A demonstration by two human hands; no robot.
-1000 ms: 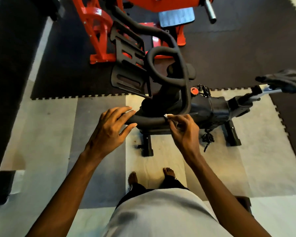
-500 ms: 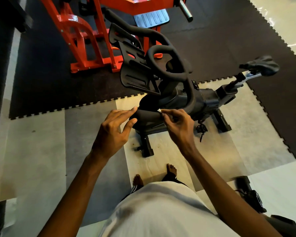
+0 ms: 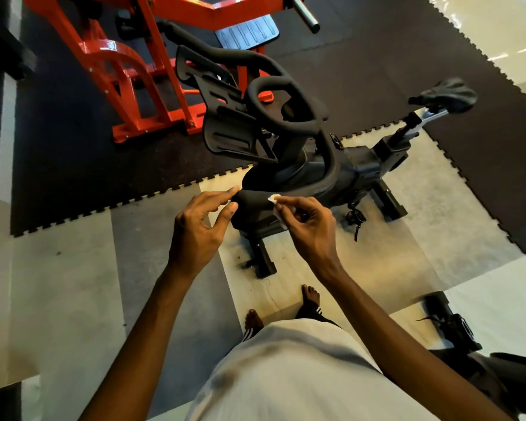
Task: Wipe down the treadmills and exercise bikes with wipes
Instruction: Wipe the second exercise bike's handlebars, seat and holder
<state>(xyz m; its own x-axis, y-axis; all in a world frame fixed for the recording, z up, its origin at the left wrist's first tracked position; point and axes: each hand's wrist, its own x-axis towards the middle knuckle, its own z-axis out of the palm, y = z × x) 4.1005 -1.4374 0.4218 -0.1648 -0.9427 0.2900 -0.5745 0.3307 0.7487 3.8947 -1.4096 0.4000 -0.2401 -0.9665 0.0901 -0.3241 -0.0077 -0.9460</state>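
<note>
Right hand (image 3: pixel 308 229) pinches a small white wipe (image 3: pixel 274 199) against the near handlebar grip (image 3: pixel 255 203) of the black exercise bike (image 3: pixel 362 171). Left hand (image 3: pixel 195 232), fingers loosely spread, touches the grip's left end with its fingertips.

Left hand (image 3: pixel 199 229) hangs mid-frame, fingers loosely curled, thumb and forefinger apart; right hand (image 3: pixel 308 227) is just beside it, pinching a small white wipe (image 3: pixel 274 198).

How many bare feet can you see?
2. The right foot stands on the pale mat near the bike's stand; the left foot is closer in, partly hidden beneath the shirt.
</note>
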